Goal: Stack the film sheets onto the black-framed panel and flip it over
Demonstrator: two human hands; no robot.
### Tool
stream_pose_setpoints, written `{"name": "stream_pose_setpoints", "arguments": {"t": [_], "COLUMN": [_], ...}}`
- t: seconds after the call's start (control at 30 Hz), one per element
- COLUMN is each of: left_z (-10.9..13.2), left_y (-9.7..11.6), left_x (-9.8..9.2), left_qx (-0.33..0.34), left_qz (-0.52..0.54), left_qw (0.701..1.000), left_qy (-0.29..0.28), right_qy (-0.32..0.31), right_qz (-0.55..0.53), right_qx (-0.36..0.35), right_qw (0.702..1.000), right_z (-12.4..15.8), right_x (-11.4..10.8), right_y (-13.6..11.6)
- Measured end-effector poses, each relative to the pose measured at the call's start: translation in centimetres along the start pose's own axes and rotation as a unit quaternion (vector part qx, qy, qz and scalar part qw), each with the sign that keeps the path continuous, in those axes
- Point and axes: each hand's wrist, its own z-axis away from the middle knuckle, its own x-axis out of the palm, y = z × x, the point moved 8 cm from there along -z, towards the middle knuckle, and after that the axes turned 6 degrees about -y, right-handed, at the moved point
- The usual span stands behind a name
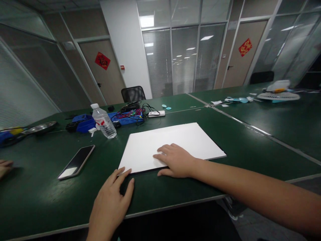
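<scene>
A white board [173, 142] lies flat on the dark green table [238, 140]. My right hand [175, 160] rests palm down on the board's near edge, fingers stretched out to the left, holding nothing. My left hand [111, 201] lies flat on the table by the board's near left corner, its fingertips touching that corner, fingers spread. A black phone [76, 161] lies screen up to the left of my left hand.
A clear water bottle [104, 121] leans behind the phone, with blue cases and tangled cables [125, 115] beyond it. Another person's fingers [5, 166] show at the left edge. A metal dish [40, 128] sits far left. White items [278, 93] lie on the right table. A black chair [132, 93] stands behind.
</scene>
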Motion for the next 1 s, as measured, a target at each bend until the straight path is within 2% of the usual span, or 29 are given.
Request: {"name": "stream_pose_setpoints", "arguments": {"t": [0.17,0.27,0.47,0.67,0.83,1.0], "left_z": [-0.3,-0.4,-0.3,-0.2,-0.3,-0.3], "left_y": [0.3,0.3,0.6,0.8,0.5,0.0], "left_x": [0.1,0.2,0.2,0.0,0.0,-0.3], "left_qx": [0.022,0.027,0.033,0.035,0.020,0.002], "left_qz": [-0.003,-0.003,-0.004,0.006,0.016,0.037], "left_qw": [1.000,1.000,0.999,0.999,1.000,0.999], "left_qy": [-0.008,-0.015,-0.024,-0.013,-0.015,0.007], "right_qy": [-0.020,-0.018,0.043,0.136,0.163,0.175], "right_qz": [-0.031,-0.036,0.065,0.167,0.198,0.214], "right_qx": [0.076,0.079,-0.026,-0.153,-0.192,-0.213], "right_qw": [0.996,0.996,0.997,0.965,0.947,0.937], "right_z": [2.1,2.4,2.3,3.3,3.8,4.1], "right_x": [0.3,0.6,-0.2,-0.7,-0.8,-1.4], "right_y": [3.3,3.8,1.5,-1.5,-2.7,-3.0]}}
